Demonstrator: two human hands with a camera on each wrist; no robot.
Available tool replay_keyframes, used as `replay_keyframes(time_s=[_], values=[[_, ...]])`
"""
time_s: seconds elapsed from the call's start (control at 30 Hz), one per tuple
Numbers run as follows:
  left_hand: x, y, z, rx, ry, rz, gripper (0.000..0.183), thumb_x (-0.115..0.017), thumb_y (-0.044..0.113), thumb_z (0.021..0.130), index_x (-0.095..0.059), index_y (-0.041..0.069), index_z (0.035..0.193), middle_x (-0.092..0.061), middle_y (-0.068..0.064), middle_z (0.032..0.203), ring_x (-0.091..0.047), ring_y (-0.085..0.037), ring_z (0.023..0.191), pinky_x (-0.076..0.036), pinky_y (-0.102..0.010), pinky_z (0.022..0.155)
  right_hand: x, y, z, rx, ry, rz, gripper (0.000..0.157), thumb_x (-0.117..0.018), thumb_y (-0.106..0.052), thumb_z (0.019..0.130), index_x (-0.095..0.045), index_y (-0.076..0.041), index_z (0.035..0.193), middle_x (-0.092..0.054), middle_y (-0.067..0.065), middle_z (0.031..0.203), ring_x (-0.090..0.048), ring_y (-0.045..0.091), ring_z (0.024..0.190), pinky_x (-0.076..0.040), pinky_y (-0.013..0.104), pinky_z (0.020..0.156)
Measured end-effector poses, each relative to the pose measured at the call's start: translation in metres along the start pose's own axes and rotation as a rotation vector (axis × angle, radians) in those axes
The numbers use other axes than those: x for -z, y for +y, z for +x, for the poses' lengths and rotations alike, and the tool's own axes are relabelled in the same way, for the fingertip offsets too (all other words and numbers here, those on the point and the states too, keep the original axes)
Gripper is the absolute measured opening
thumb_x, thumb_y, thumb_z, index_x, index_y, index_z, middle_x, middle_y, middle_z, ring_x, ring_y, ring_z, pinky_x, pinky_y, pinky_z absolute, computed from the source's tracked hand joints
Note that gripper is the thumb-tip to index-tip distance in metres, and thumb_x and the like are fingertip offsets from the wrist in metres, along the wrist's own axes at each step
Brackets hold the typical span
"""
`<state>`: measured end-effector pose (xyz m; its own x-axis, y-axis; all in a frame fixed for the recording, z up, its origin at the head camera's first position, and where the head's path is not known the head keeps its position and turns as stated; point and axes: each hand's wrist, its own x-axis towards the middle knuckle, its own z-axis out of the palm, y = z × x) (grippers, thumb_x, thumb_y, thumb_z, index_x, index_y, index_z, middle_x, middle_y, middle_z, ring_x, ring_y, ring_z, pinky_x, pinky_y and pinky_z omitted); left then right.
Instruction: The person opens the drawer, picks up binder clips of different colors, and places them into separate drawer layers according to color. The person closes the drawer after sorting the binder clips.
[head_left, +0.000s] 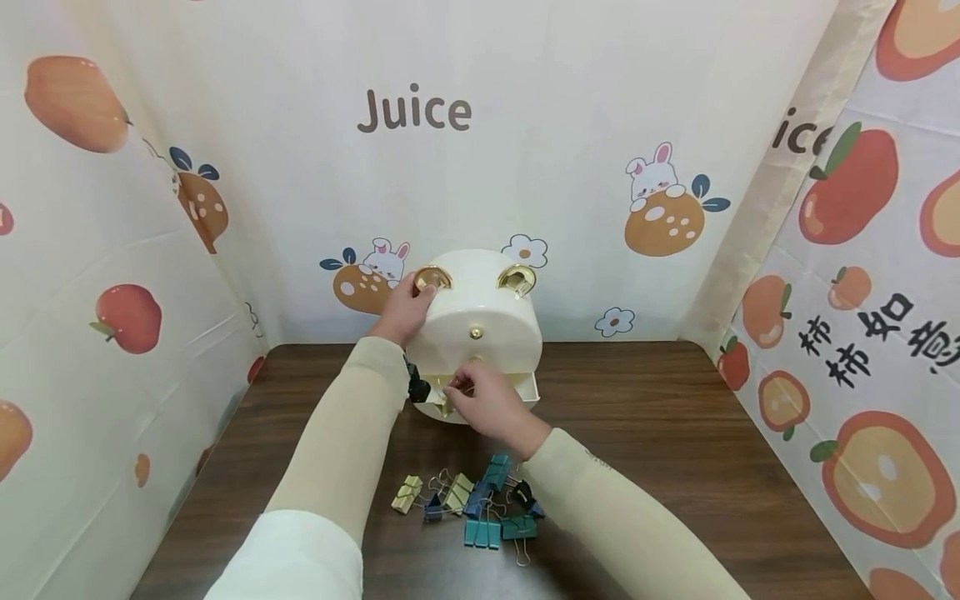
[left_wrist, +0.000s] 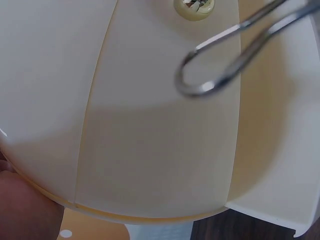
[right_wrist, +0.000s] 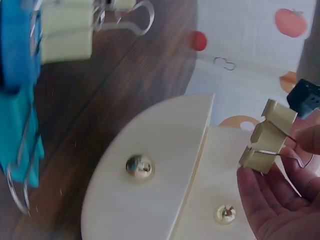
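A white rounded drawer box [head_left: 468, 308] with gold knobs stands on the table, its bottom drawer [head_left: 529, 388] pulled out. My left hand [head_left: 405, 310] holds the box at its upper left side, beside a gold ring. At the open drawer, my right hand [head_left: 491, 402] pinches a pale yellow binder clip [right_wrist: 270, 136] by its wire handles, as the right wrist view shows. A silver wire handle [left_wrist: 200, 89] crosses the left wrist view in front of the drawer fronts. Part of the drawer's inside is hidden behind my right hand.
Several binder clips in teal [head_left: 482, 533], blue [head_left: 477, 498] and pale yellow [head_left: 407, 493] lie in a loose pile on the dark wood table [head_left: 637, 467], in front of the box. Printed cloth [head_left: 525, 100] hangs at the back and both sides.
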<state>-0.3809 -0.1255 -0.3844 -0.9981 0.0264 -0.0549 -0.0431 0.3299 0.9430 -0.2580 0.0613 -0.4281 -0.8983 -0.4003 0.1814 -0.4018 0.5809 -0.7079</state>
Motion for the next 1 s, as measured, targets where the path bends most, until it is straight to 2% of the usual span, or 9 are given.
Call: replay_keyframes(time_s=[0.17, 0.33, 0.6, 0.77, 1.0], values=[[0.0, -0.001, 0.0, 0.004, 0.002, 0.002, 0.046, -0.047, 0.037, 0.111, -0.044, 0.021, 0.153, -0.051, -0.005, 0.151, -0.05, -0.027, 0.13, -0.038, -0.054, 0.112, -0.002, 0.003, 0.007, 0.037, 0.045, -0.21, 0.012, -0.069, -0.023, 0.1, -0.07, -0.013, 0.095, -0.061, -0.002, 0.097, -0.06, 0.016, 0.09, -0.053, 0.034, 0.08], [-0.001, -0.002, 0.001, 0.006, 0.007, 0.013, 0.047, -0.048, 0.038, 0.11, -0.044, 0.021, 0.154, -0.05, -0.005, 0.152, -0.05, -0.026, 0.13, -0.038, -0.053, 0.112, -0.011, 0.011, 0.01, 0.044, 0.101, -0.316, 0.015, -0.068, -0.027, 0.1, -0.068, -0.014, 0.093, -0.058, -0.002, 0.097, -0.061, 0.016, 0.091, -0.054, 0.034, 0.079], [-0.001, -0.003, 0.001, -0.018, 0.004, -0.004, 0.049, -0.047, 0.037, 0.111, -0.042, 0.02, 0.156, -0.049, -0.005, 0.153, -0.05, -0.026, 0.13, -0.037, -0.052, 0.113, -0.026, 0.023, 0.014, 0.065, 0.174, -0.356, 0.017, -0.07, -0.028, 0.1, -0.069, -0.013, 0.095, -0.059, -0.002, 0.096, -0.06, 0.016, 0.087, -0.054, 0.034, 0.077], [-0.002, -0.004, 0.002, 0.003, -0.002, -0.023, 0.05, -0.048, 0.038, 0.11, -0.04, 0.023, 0.157, -0.049, -0.003, 0.153, -0.051, -0.026, 0.129, -0.039, -0.053, 0.111, -0.031, 0.023, 0.016, 0.034, 0.175, -0.356, 0.017, -0.069, -0.028, 0.1, -0.067, -0.013, 0.092, -0.059, -0.002, 0.094, -0.058, 0.016, 0.083, -0.053, 0.034, 0.074], [-0.002, -0.004, 0.002, -0.006, 0.005, -0.022, 0.05, -0.048, 0.038, 0.11, -0.04, 0.022, 0.157, -0.048, -0.004, 0.154, -0.049, -0.026, 0.132, -0.036, -0.052, 0.113, -0.032, 0.019, 0.02, 0.004, 0.181, -0.365, 0.019, -0.067, -0.029, 0.101, -0.07, -0.012, 0.094, -0.061, -0.001, 0.093, -0.059, 0.016, 0.082, -0.054, 0.035, 0.073]])
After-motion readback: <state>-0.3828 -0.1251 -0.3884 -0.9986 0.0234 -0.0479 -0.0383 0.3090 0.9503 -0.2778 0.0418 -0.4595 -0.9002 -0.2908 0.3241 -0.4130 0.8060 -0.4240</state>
